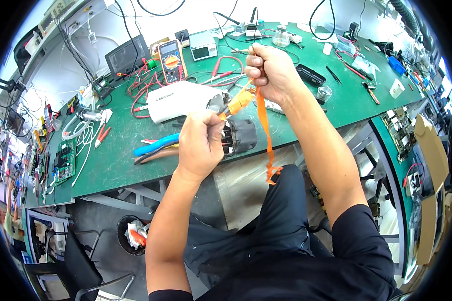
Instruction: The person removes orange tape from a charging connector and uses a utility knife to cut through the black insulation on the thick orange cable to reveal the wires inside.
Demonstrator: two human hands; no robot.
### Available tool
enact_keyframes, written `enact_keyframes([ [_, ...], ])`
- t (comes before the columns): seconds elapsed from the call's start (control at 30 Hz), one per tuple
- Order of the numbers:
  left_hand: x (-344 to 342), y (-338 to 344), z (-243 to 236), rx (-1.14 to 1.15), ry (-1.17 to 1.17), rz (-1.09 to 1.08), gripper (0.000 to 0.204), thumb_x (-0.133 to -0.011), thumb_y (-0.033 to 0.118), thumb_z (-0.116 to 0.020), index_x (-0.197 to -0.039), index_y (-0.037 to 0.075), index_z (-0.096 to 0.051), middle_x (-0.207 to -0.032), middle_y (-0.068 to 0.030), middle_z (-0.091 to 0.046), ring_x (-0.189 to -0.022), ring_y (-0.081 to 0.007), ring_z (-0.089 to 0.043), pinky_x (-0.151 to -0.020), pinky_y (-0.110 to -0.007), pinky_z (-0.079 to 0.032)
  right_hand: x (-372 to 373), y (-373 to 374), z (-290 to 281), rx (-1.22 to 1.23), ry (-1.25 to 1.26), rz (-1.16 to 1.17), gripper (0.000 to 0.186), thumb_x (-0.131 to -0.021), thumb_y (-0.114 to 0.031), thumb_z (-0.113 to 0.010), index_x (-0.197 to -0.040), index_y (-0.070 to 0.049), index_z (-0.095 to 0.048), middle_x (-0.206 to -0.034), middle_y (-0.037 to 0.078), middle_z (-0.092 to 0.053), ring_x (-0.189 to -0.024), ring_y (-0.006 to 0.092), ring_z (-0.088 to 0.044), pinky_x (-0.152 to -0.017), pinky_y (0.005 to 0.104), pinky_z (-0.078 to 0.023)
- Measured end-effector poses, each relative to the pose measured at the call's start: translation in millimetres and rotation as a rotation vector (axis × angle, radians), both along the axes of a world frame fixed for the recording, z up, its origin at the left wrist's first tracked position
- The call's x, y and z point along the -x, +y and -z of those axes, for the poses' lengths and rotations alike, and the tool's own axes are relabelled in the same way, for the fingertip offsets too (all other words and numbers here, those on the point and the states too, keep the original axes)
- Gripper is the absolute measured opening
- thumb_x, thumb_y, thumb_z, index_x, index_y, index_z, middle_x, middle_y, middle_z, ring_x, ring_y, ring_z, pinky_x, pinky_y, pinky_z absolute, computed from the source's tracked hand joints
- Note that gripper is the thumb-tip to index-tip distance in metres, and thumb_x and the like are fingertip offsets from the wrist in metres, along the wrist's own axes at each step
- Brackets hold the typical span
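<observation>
My right hand (273, 72) is raised over the bench, its fingers closed on an orange strip of tape. A loose length of that orange tape (264, 125) hangs from the fist past the bench edge, crumpled at its lower end. Between my hands is a bundle wrapped in orange tape (240, 102). My left hand (200, 145) pinches the lower end of this bundle; what lies inside the wrapping is hidden. Just beyond my left hand, a black cylindrical connector (243, 134) lies at the bench edge. Thick blue cable (155, 144), along with black and brown ones, shows left of that hand.
A white cover (178, 100) lies behind my left hand on the green bench (130, 168). Farther back stand an orange multimeter (172, 61) with red leads and a small bench instrument (203, 46). A circuit board (64, 160) is at left, a bin (130, 235) below.
</observation>
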State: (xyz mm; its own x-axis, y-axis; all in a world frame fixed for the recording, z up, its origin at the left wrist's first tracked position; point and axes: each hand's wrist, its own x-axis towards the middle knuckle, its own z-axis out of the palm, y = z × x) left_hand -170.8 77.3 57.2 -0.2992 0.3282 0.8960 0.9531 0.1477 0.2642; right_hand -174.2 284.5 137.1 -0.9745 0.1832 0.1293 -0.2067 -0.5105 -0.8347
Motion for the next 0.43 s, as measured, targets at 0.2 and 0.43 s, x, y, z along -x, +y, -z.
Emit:
enact_keyframes([
  [0.2,-3,-1,5,-0.073,-0.202,-0.114,0.017,-0.095,0.01,-0.06,-0.099,-0.001,-0.048,-0.084,-0.0087,-0.06,-0.074,-0.0127,-0.059,-0.064,-0.027,-0.049,-16,0,4,-0.359,-0.031,-0.026,0.017,-0.098,-0.011,-0.047,-0.105,0.001,-0.056,-0.061,-0.006,-0.04,-0.044,0.0027,-0.032,-0.038,0.0187,-0.024],
  [0.43,-4,4,1,-0.077,-0.263,-0.088,0.016,-0.091,0.007,-0.063,-0.099,0.0,-0.051,-0.086,-0.013,-0.061,-0.073,-0.0264,-0.06,-0.066,-0.036,-0.049,-40,26,-1,-0.987,-0.001,-0.008,0.027,-0.095,-0.02,-0.054,-0.112,0.001,-0.058,-0.064,-0.004,-0.049,-0.048,0.0043,-0.038,-0.045,0.0222,-0.033],
])
